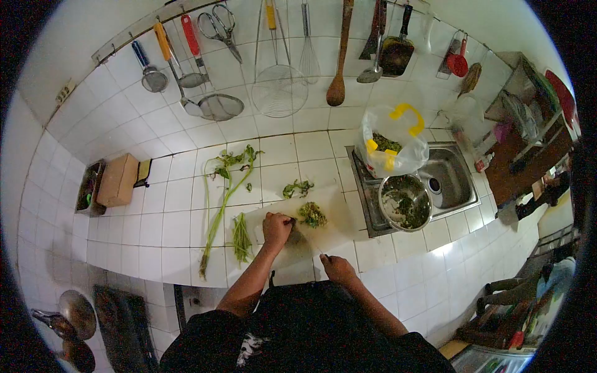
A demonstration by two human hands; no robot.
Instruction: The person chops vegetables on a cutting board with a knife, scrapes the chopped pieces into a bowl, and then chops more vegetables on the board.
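Note:
My right hand is wrapped round the dark handle of a knife, whose blade points up and left over a white cutting board. Closed on the board by the blade's far end is my left hand; a small dark bit shows at its fingertips, but what it grips cannot be made out. Just right of it lies a heap of chopped green vegetable. Leafy scraps rest above the heap. To the left are a bundle of cut green stems and long leafy stalks.
A steel bowl of chopped greens sits on the sink, beside a plastic bag with greens. Left stand a cardboard box and a metal container. Utensils, including a wooden spoon, hang on the tiled wall.

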